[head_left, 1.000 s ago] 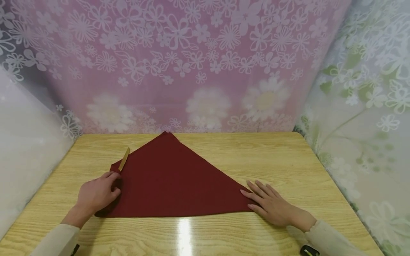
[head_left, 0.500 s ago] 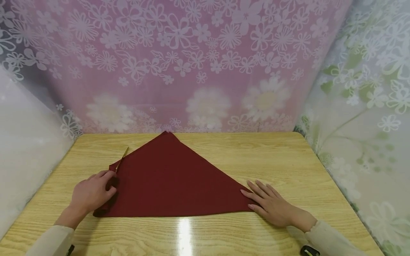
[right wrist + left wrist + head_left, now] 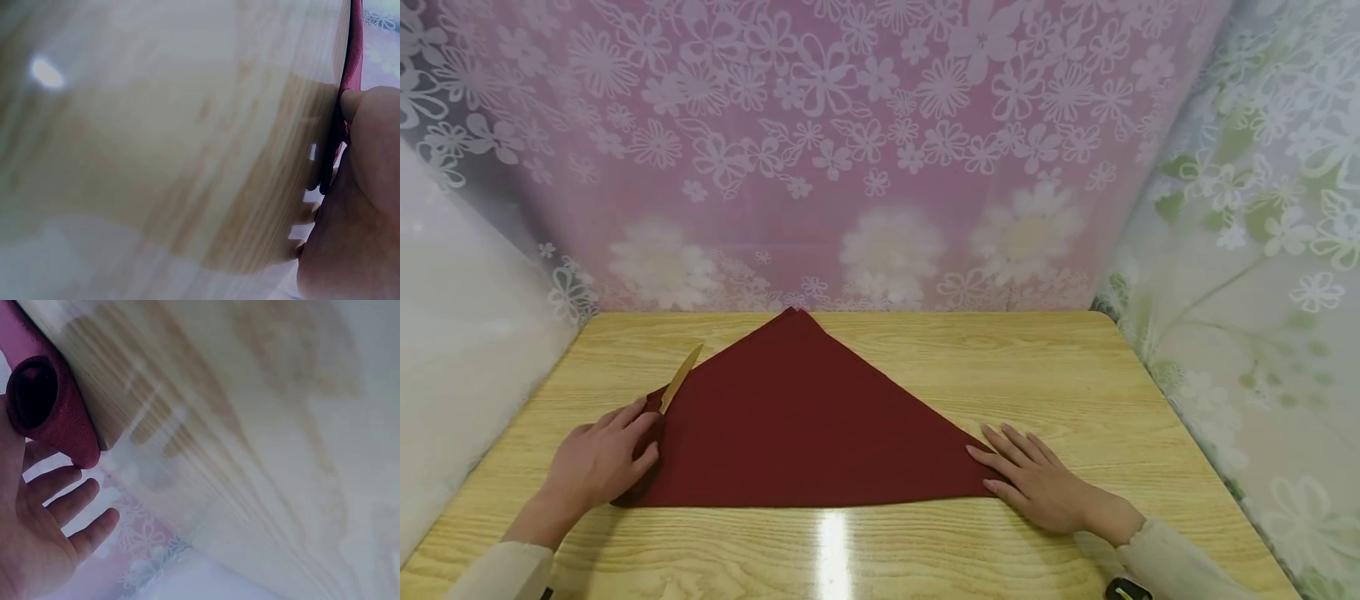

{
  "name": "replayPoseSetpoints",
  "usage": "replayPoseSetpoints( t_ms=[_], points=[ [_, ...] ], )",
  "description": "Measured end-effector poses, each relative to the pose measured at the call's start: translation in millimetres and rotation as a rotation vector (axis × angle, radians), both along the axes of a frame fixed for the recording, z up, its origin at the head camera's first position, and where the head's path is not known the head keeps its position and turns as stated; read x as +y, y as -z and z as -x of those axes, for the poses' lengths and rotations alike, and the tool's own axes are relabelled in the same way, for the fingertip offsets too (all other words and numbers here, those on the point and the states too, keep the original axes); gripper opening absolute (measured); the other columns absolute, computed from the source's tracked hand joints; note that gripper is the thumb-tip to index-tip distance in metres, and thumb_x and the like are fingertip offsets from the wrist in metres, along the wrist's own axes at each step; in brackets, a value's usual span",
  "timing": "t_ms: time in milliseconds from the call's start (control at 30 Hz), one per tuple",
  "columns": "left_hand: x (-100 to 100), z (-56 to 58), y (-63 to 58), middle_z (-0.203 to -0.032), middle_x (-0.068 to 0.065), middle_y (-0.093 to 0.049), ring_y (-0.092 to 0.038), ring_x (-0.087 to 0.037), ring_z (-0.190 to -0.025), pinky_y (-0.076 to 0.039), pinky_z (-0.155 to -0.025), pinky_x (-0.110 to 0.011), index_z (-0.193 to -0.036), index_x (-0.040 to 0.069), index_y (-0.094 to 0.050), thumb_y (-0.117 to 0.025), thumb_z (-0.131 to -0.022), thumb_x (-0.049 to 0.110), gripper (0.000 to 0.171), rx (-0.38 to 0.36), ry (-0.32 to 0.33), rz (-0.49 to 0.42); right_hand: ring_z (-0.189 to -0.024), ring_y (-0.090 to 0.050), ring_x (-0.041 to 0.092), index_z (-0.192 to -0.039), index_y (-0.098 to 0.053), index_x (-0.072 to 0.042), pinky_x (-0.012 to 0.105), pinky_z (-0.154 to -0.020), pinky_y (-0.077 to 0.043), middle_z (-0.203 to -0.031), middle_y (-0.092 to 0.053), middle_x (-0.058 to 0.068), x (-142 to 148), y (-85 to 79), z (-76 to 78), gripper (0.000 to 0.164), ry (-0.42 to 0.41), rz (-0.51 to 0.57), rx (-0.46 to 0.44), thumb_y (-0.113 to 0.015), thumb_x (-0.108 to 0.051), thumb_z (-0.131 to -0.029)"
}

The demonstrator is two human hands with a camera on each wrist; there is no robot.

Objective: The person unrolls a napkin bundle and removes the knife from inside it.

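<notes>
A dark red cloth napkin, folded to a triangle, lies on the table with its left side rolled up. From the far end of the roll sticks the gold blade of a knife; its handle is hidden. My left hand holds the roll between thumb and fingers. In the left wrist view the roll's hollow near end shows beside the outer fingers, which are loosely extended. My right hand rests with spread fingers on the napkin's right corner. The thumb presses the cloth edge in the right wrist view.
The light wood-grain table reflects a bright streak near its front. A pink flowered sheet hangs behind it, a pale leafy one on the right, and a whitish one on the left.
My left hand has moved left with the roll, and more of the napkin lies flat. The knife has turned and shifted left at its lower end. My right hand has stayed in place.
</notes>
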State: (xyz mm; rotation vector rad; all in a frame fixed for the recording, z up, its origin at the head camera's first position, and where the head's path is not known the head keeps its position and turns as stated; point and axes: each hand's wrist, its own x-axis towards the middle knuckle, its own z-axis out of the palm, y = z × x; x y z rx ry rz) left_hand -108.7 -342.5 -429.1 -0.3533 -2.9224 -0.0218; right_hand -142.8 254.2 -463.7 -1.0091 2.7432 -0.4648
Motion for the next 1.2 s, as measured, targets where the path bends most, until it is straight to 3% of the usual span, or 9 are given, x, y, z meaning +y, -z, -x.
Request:
replayPoseSetpoints(
  t_ms=[233,433,667,800,1000,1200],
  points=[
    [2,-5.3,2.4,-0.135,-0.023,-0.049,-0.055,-0.042,-0.11,-0.046,-0.079,-0.057,-0.126,0.001,-0.059,-0.06,-0.089,0.028,0.046,-0.024,0.002,0.022,-0.143,-0.01,0.033,-0.15,-0.034,-0.028,0.048,-0.111,0.0,-0.159,-0.015,0.003,-1,-0.4,-2.6,0.049,-0.011,0.019,0.043,-0.038,-0.04,-0.103],
    [3,-7.2,4.2,-0.138,-0.025,-0.045,-0.05,-0.042,-0.117,-0.044,-0.084,-0.057,-0.132,-0.003,-0.053,-0.059,-0.091,0.031,0.053,-0.08,0.007,0.03,-0.14,-0.014,0.041,-0.149,-0.038,-0.021,0.061,-0.107,-0.009,-0.156,-0.02,0.013,-3,-7.5,-4.8,0.048,-0.041,0.04,0.059,-0.04,-0.035,-0.103],
    [1,-8.7,5.8,-0.14,-0.025,-0.043,-0.046,-0.041,-0.122,-0.042,-0.088,-0.057,-0.136,-0.005,-0.048,-0.058,-0.093,0.032,0.058,-0.092,0.013,0.021,-0.144,-0.008,0.031,-0.15,-0.033,-0.03,0.048,-0.111,0.001,-0.159,-0.013,0.001,0,1.3,0.0,0.049,-0.002,0.003,0.023,-0.037,-0.042,-0.103],
    [1,-9.2,6.7,-0.141,-0.025,-0.042,-0.044,-0.041,-0.125,-0.041,-0.091,-0.057,-0.138,-0.005,-0.046,-0.057,-0.094,0.033,0.059,-0.101,0.019,0.02,-0.143,-0.011,0.034,-0.15,-0.034,-0.029,0.044,-0.111,0.004,-0.158,-0.016,0.004,1,3.0,-0.3,0.049,-0.015,0.021,0.06,-0.038,-0.04,-0.103],
    [-1,-11.7,9.8,-0.14,-0.024,-0.043,-0.042,-0.041,-0.125,-0.036,-0.096,-0.057,-0.138,-0.005,-0.046,-0.056,-0.094,0.034,0.059,-0.087,0.034,0.026,-0.14,-0.015,0.043,-0.149,-0.038,-0.02,0.064,-0.104,-0.011,-0.156,-0.02,0.014,-4,-9.0,-5.0,0.048,-0.041,0.036,0.057,-0.041,-0.033,-0.103],
    [-2,-13.5,11.4,-0.14,-0.023,-0.044,-0.042,-0.041,-0.126,-0.032,-0.098,-0.058,-0.138,-0.004,-0.047,-0.056,-0.095,0.035,0.059,-0.076,0.023,0.024,-0.141,-0.012,0.042,-0.15,-0.036,-0.018,0.065,-0.105,-0.011,-0.157,-0.017,0.014,-9,-17.8,-7.0,0.049,-0.035,-0.017,0.022,-0.038,-0.035,-0.104]
  ],
)
